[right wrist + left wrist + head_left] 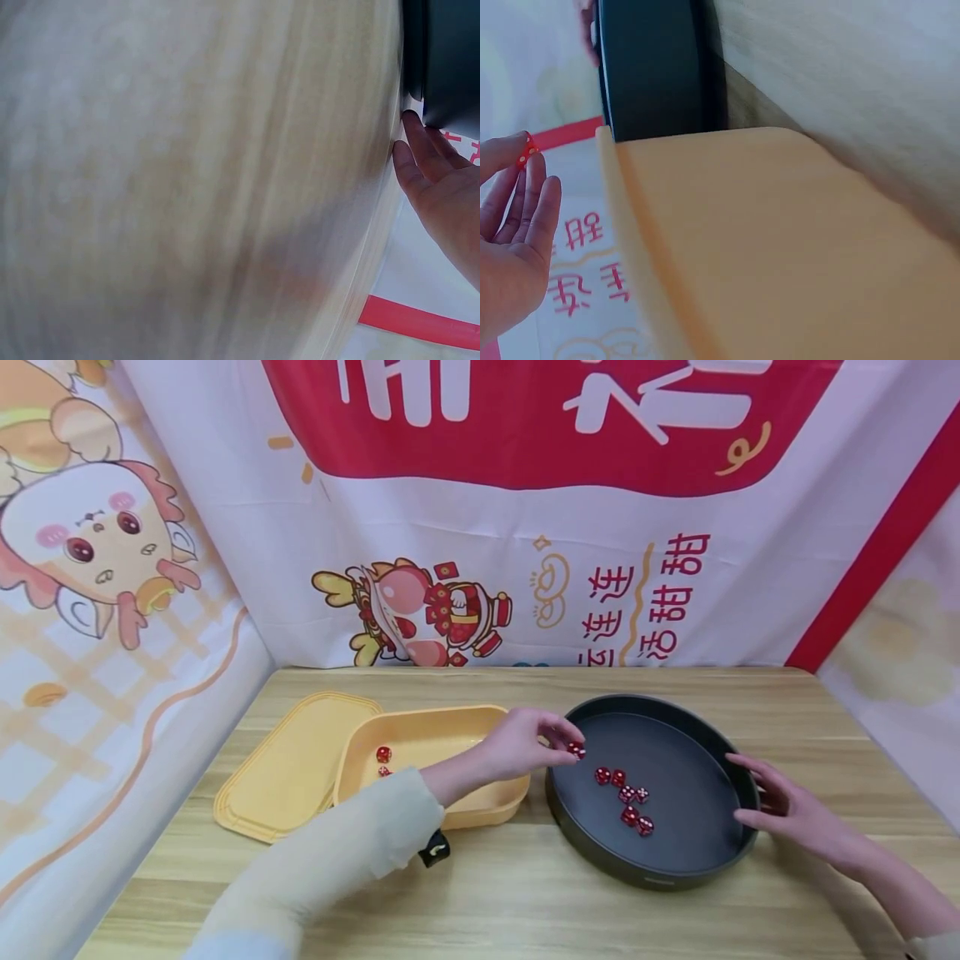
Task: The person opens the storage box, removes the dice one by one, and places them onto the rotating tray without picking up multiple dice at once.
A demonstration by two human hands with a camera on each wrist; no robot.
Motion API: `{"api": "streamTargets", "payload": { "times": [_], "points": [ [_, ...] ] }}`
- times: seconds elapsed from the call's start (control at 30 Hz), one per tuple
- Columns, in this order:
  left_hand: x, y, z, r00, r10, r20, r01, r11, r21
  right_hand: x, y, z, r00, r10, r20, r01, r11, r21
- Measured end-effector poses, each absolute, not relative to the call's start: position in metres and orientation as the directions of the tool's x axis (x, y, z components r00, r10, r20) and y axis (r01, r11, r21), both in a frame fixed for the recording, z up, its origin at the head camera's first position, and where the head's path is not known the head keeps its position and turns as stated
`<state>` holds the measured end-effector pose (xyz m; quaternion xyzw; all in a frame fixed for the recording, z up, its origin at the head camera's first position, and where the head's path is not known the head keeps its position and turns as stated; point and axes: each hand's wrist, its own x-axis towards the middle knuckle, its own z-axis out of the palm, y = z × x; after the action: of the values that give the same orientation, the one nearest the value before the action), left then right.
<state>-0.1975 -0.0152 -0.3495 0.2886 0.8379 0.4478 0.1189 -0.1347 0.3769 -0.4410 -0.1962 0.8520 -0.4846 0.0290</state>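
Note:
In the head view my left hand point(517, 745) pinches a red die point(577, 750) with white pips between thumb and fingertips, over the left rim of a round dark pan point(675, 739). The same die point(527, 152) shows at the fingertips in the left wrist view. Several red dice point(627, 794) lie on the pan's floor. My right hand point(798, 817) touches the pan's right rim with loosely extended fingers. Under my left forearm sits a yellow rectangular container point(431, 720) with two red dice point(384, 754) visible; the sleeve hides part of its inside.
A yellow lid point(300, 760) lies flat at the left, its edge against the container. All stand on a wood-grain table point(517, 893). A printed cloth point(465, 518) hangs behind the table, and another patterned cloth point(97, 635) closes off the left side.

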Motion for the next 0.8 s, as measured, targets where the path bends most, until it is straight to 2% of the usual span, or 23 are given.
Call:
{"api": "streamTargets", "payload": {
  "times": [0.37,0.8],
  "points": [
    [-0.204,0.038,-0.351,-0.757,0.653,0.024,0.429,0.468,0.773,-0.135,0.376,-0.441,-0.913,-0.373,0.164,-0.330,0.442,-0.834],
    [-0.216,0.072,-0.372,-0.785,0.619,-0.022,0.418,0.555,0.719,-0.135,0.377,-0.442,-0.915,-0.372,0.156,-0.322,0.444,-0.836]
  ]
}}
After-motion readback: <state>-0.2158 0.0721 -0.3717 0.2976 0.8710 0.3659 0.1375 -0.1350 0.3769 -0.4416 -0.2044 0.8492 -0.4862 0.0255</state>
